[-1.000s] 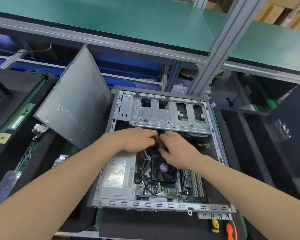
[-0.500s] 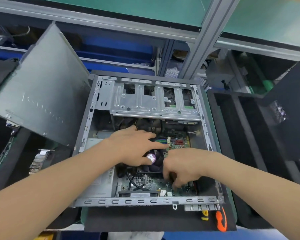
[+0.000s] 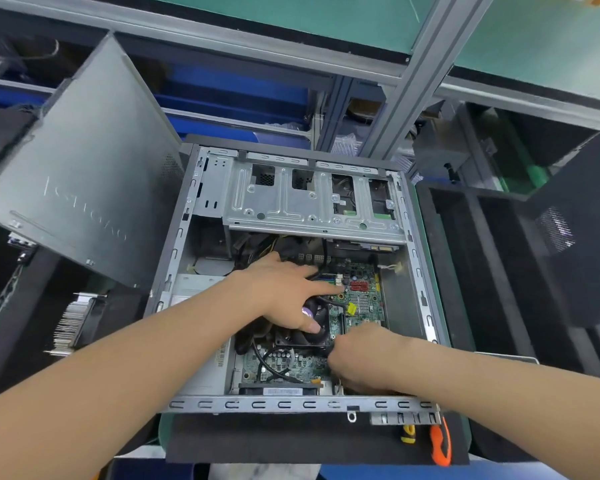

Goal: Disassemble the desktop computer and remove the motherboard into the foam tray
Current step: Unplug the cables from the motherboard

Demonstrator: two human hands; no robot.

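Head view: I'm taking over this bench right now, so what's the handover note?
Left hand: open, fingers spread over the black CPU cooler fan.
Right hand: fingers curled at the near edge of the green motherboard; grip hidden.
Motherboard sits inside the grey metal case, cables across it.
Done: grey side panel off, leaning left.
To do: free the board, move it into the black foam tray at right.

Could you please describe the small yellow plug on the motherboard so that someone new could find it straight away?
Start at the open computer case in the middle of the view, then find the green motherboard inside it. Just right of the black cooling fan, below a cluster of red sockets, sits the yellow plug: the only yellow part on the board.
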